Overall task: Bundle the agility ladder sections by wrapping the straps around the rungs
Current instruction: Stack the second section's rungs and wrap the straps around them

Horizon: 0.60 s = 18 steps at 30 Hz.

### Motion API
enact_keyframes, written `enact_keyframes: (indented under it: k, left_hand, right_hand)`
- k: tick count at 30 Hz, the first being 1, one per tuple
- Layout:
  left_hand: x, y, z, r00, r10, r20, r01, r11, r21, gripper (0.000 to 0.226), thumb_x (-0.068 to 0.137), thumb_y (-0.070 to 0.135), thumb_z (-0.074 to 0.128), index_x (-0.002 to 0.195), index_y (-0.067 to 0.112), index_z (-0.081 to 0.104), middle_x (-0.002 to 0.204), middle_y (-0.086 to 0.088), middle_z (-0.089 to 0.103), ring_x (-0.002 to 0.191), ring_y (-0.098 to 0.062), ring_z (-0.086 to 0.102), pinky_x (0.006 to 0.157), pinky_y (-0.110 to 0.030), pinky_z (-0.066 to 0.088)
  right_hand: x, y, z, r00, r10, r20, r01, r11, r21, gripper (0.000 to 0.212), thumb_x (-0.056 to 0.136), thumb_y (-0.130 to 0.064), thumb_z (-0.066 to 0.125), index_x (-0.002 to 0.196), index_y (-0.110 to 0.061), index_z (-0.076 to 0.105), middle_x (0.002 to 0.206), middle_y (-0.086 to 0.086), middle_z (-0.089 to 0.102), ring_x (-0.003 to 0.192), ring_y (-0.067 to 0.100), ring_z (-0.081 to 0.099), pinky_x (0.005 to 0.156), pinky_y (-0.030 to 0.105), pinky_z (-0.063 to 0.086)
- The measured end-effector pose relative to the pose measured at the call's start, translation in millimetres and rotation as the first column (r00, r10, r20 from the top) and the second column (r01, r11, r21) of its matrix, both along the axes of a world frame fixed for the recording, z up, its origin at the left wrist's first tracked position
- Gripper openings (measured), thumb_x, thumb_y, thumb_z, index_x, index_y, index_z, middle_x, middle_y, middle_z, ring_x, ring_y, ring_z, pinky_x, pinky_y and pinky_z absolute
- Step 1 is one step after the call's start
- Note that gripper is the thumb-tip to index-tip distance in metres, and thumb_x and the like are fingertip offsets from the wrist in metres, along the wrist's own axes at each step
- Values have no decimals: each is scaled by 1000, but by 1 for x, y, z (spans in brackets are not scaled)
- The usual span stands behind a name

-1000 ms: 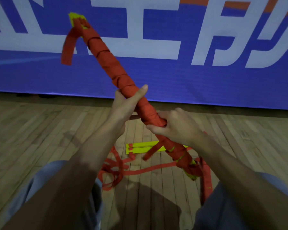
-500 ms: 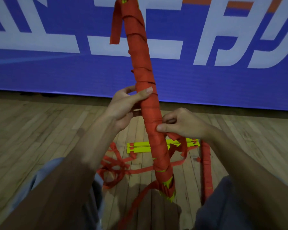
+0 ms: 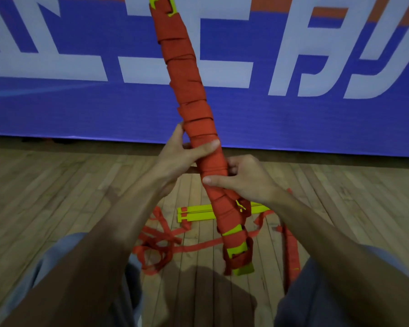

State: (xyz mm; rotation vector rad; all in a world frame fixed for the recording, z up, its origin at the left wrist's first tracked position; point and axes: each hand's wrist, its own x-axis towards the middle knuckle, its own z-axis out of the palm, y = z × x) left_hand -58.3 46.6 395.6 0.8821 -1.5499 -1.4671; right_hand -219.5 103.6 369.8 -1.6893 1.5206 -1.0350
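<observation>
Wrapped bundle (image 3: 189, 90) stands near-upright in front of the person, long axis top-left to bottom-right, with its lower end hanging just above the floor (image 3: 57, 197). Left grip (image 3: 175, 159) is curled round it mid-length, thumb across the front. Right grip (image 3: 243, 180) sits directly below, thumb pressed on the wrap and fingers curled behind. Bare yellow rung (image 3: 234, 230) shows below the right grip, so right is nearer the next turn. Loose strap (image 3: 194, 248) trails down-left onto the floor. Both forearms converge forward.
</observation>
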Motion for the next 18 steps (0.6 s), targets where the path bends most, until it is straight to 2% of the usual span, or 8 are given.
enact_keyframes:
  k: [3,6,9,11,12,14,16,18]
  left_hand:
    - [-1,-1,-1,996,82,-36,-84,995,-49,53,80,14,76,126,23,51,94,-3,71,80,-16,70,67,-35,59]
    - [-1,-5,0,985,154,-81,-158,986,-50,45,84,12,72,123,18,49,90,0,69,70,-8,68,57,-23,54]
    - [-1,-7,-3,967,226,-117,-220,973,67,52,80,14,76,122,9,46,91,-2,69,66,-9,68,52,-23,52]
    - [-2,-11,-8,964,225,-144,-200,964,173,56,79,18,77,126,3,49,94,-5,70,69,-12,70,54,-26,53]
    - [-2,-12,-10,960,230,-158,-194,958,211,59,79,20,77,128,1,50,96,-6,70,71,-14,70,54,-27,54]
    - [0,-14,-10,949,256,-183,-205,944,257,66,75,25,80,129,0,52,99,-10,70,76,-19,69,60,-33,58]
    - [2,-18,-9,940,280,-197,-222,936,274,65,72,26,81,125,0,54,100,-11,70,80,-23,69,71,-39,59]
    - [4,-21,-9,929,323,-183,-272,928,255,48,78,21,78,115,6,53,94,-6,70,74,-18,69,62,-32,56]
  right_hand:
    - [5,0,0,999,4,-34,-5,1000,-29,37,71,-42,82,96,-17,74,83,0,76,77,12,73,77,39,60]
    - [2,3,9,991,128,51,-130,991,42,23,80,-29,77,101,-23,71,92,-4,76,87,6,72,80,25,58]
    - [-8,5,16,966,260,1,-257,956,138,31,82,-40,66,105,-21,71,104,-1,75,95,7,69,87,24,54]
    - [-15,5,18,955,294,-29,-284,941,183,37,82,-50,59,104,-23,72,103,-1,74,93,7,66,86,27,52]
    - [-19,6,20,950,311,-32,-299,933,199,32,81,-50,59,98,-27,73,99,-2,75,92,6,65,85,28,51]
    - [-29,7,20,936,351,-34,-334,914,231,11,81,-39,66,79,-30,72,95,2,74,90,8,63,84,32,51]
    - [-40,7,18,932,358,-51,-339,915,218,18,82,-20,74,67,-29,70,92,11,71,83,16,62,80,37,51]
    - [-49,4,14,956,292,-43,-281,946,163,22,82,-4,74,74,-25,69,84,3,66,74,14,60,71,31,49]
